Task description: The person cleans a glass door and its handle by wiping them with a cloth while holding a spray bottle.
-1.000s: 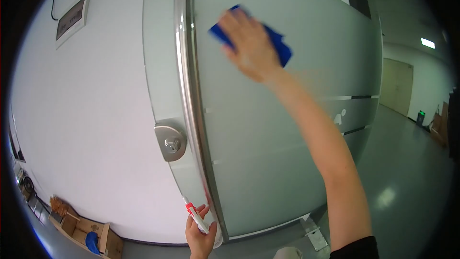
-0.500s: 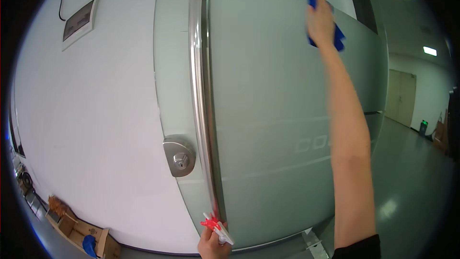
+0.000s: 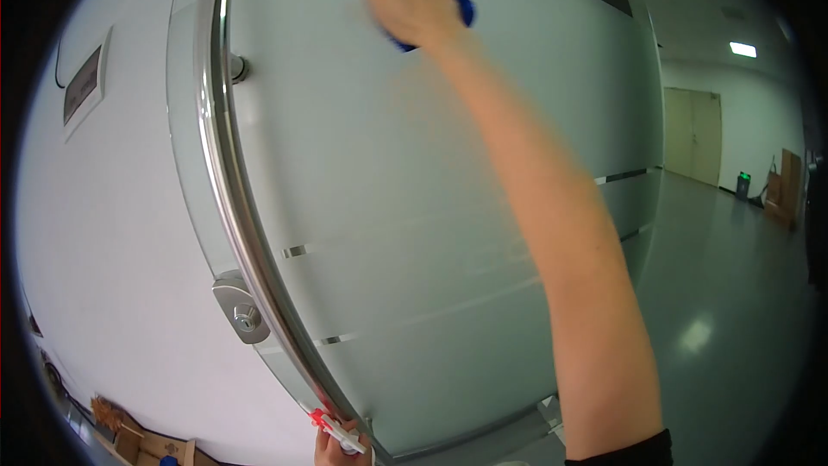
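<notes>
My right hand (image 3: 414, 0) presses a blue cloth (image 3: 461, 2) flat against the upper part of a frosted glass door (image 3: 388, 207); the hand is slightly blurred. At the bottom, my left hand (image 3: 341, 449) is wrapped round a red and white spray bottle (image 3: 339, 431), whose lower body is hidden, near the foot of the long metal door handle (image 3: 226, 155). A metal lock (image 3: 243, 311) sits on the glass beside the handle.
The white wall (image 3: 112, 233) on the left carries a framed panel (image 3: 84, 82). Cardboard boxes (image 3: 151, 447) lie on the floor at the lower left. To the right, a corridor (image 3: 707, 267) leads to double doors (image 3: 693, 134), with a dark bin (image 3: 743, 185) nearby.
My right hand and the cloth went right across the glass, then back left and up. The view has shifted, and the handle now appears further left. My left hand still holds the bottle.
</notes>
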Tool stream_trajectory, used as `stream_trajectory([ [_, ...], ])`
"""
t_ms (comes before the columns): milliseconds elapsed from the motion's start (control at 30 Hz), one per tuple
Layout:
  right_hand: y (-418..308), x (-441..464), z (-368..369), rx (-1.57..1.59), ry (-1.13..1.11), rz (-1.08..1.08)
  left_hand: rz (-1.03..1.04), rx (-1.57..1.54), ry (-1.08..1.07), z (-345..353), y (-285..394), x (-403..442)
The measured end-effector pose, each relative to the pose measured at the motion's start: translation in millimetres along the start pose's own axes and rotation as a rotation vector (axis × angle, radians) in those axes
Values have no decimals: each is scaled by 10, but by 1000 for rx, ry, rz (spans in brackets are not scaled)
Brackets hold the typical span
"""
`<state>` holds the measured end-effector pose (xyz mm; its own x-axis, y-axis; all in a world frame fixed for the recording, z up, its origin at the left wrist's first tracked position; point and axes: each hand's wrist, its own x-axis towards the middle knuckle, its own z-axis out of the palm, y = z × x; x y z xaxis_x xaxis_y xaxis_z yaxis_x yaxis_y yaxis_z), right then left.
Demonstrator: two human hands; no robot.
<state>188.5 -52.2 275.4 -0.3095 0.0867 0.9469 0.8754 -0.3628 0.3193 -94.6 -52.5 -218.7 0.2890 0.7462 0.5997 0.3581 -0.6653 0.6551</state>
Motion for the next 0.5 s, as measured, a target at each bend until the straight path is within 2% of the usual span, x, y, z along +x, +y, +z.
stream_trajectory([
  [100,781,-180,-151,-61,43,159,47,48,19,55,-81,12],
  [167,1287,-461,-312,31,216,194,70,62,29,74,-120,8],
  [267,2128,-1067,-413,-87,341,365,153,81,93,100,-132,-17],
  [367,2626,-1934,-689,-160,261,728,223,74,169,116,-108,-25],
  [433,3030,-2665,-772,-168,240,849,210,-3,211,217,-175,7],
  [500,3132,-3411,-857,-235,239,963,208,-12,192,230,-199,10],
])
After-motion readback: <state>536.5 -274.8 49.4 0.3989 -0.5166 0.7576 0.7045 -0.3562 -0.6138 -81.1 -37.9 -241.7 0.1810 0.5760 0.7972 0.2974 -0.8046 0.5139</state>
